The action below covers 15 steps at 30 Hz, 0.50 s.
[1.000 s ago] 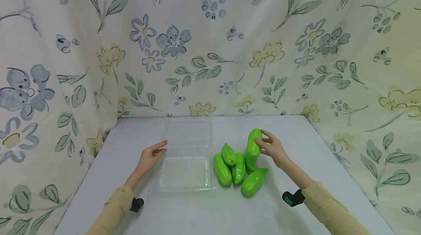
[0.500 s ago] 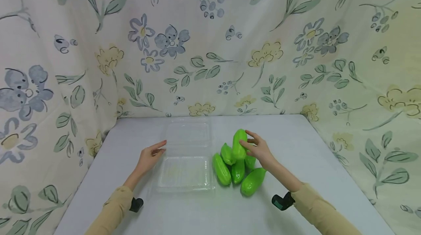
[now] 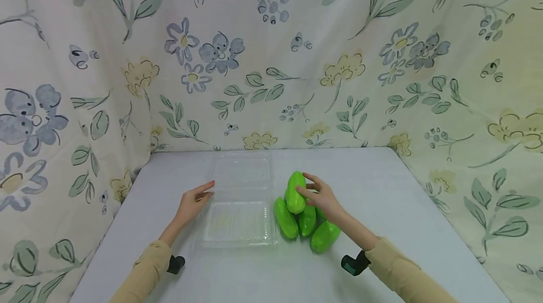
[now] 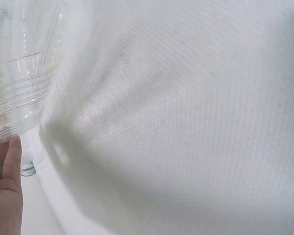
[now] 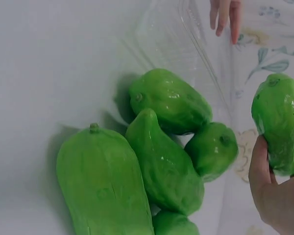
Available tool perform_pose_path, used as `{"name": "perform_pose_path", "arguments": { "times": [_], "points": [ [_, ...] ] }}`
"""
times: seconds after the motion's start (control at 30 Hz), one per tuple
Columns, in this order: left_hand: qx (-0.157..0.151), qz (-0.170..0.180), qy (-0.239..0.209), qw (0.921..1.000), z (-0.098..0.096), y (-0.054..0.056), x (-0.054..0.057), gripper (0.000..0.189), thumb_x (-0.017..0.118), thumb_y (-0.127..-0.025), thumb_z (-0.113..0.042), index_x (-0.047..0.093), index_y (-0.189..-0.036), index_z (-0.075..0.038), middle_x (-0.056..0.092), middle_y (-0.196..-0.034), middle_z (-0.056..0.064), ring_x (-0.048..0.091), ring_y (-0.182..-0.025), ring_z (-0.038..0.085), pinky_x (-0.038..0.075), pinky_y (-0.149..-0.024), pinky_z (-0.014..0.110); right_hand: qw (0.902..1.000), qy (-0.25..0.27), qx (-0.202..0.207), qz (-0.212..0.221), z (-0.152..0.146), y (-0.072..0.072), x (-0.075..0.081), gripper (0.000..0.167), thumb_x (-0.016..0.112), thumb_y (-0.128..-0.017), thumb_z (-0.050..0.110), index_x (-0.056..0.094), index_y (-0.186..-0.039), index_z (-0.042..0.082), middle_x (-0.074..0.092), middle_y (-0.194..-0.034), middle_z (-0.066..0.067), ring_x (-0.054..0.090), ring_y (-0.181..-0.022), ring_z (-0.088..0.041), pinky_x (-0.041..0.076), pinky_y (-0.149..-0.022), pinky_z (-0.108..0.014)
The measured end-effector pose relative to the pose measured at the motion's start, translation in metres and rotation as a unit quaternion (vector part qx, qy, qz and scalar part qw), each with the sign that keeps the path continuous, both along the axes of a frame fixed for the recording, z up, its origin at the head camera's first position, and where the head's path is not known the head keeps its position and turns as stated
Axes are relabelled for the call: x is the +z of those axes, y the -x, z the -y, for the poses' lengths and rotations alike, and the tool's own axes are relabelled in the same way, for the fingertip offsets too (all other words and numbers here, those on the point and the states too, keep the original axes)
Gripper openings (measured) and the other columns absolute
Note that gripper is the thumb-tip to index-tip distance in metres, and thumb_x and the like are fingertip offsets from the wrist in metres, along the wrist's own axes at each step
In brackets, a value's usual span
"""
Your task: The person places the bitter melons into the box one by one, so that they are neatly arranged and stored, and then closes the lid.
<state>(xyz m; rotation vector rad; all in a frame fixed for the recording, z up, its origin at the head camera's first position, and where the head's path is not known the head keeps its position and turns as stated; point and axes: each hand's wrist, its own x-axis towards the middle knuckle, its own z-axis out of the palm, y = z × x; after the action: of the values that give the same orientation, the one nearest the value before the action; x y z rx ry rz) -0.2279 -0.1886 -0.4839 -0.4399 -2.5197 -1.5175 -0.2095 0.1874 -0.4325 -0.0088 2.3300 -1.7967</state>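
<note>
Glossy green fruit (image 3: 297,190), long and smooth-skinned, stands nearly upright in the right hand (image 3: 321,198), raised above the white table (image 3: 275,279) and well apart from the pile in the right wrist view. The thumb lies on the near side and the fingers on the far side, pinching it between them. Below, five other green fruits sit close together, some touching: the leftmost one (image 3: 285,218) is just beside the clear plastic container (image 3: 237,224), while a broad one (image 3: 324,237) lies nearest the person. The right wrist view also shows a pointed one (image 5: 166,166) among them. The container lies open and flat left of the pile, its lid half (image 3: 242,170) on the far side. At its left edge rests the left hand (image 3: 189,205), fingers fairly straight, the thumb parted from them, tips touching the plastic near the fold. Both forearms wear beige sleeves (image 3: 142,272), each with a black device (image 3: 355,264) at the wrist. Behind the table hangs a pale curtain (image 3: 263,34) printed with blue and yellow flowers.
</note>
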Motion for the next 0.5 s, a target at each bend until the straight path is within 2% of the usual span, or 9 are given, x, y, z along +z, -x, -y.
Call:
{"name": "perform_pose_path", "arguments": {
  "times": [0.2,0.33,0.43,0.5],
  "points": [
    [0.001,0.000,0.000,1.0000,-0.001,0.001,-0.001,0.038,0.055,-0.090,0.007,0.055,-0.128,0.006,0.055,-0.130,0.026,0.063,-0.105,0.041,0.053,-0.089,0.043,1.0000,-0.001,0.002,0.000,0.006,-0.004,-0.003,0.064,0.064,-0.090,0.032,0.037,-0.146,0.017,0.046,-0.137,-0.023,0.053,-0.119,-0.034,0.055,-0.092,-0.042],
    [0.003,-0.004,-0.004,1.0000,0.003,0.009,-0.016,0.039,0.055,-0.090,0.007,0.055,-0.129,0.004,0.055,-0.131,0.024,0.064,-0.105,0.039,0.053,-0.089,0.042,1.0000,0.009,0.004,-0.002,0.013,-0.005,-0.007,0.064,0.066,-0.089,0.029,0.038,-0.145,0.016,0.049,-0.134,-0.023,0.058,-0.111,-0.029,0.057,-0.087,-0.038],
    [0.009,-0.002,0.001,1.0000,0.007,0.016,-0.028,0.039,0.056,-0.091,0.004,0.056,-0.130,0.001,0.056,-0.133,0.019,0.065,-0.105,0.035,0.055,-0.090,0.038,0.9999,0.009,0.002,-0.005,0.023,-0.006,-0.009,0.064,0.067,-0.088,0.029,0.040,-0.144,0.014,0.051,-0.131,-0.024,0.062,-0.104,-0.026,0.059,-0.081,-0.035],
    [0.012,-0.001,0.009,0.9999,0.008,0.019,-0.033,0.039,0.057,-0.091,0.002,0.056,-0.131,0.000,0.056,-0.133,0.017,0.065,-0.106,0.032,0.055,-0.090,0.034,1.0000,0.007,-0.001,0.000,0.030,-0.008,-0.010,0.063,0.068,-0.088,0.029,0.042,-0.143,0.015,0.052,-0.130,-0.023,0.062,-0.103,-0.025,0.059,-0.079,-0.034]
  ]
}}
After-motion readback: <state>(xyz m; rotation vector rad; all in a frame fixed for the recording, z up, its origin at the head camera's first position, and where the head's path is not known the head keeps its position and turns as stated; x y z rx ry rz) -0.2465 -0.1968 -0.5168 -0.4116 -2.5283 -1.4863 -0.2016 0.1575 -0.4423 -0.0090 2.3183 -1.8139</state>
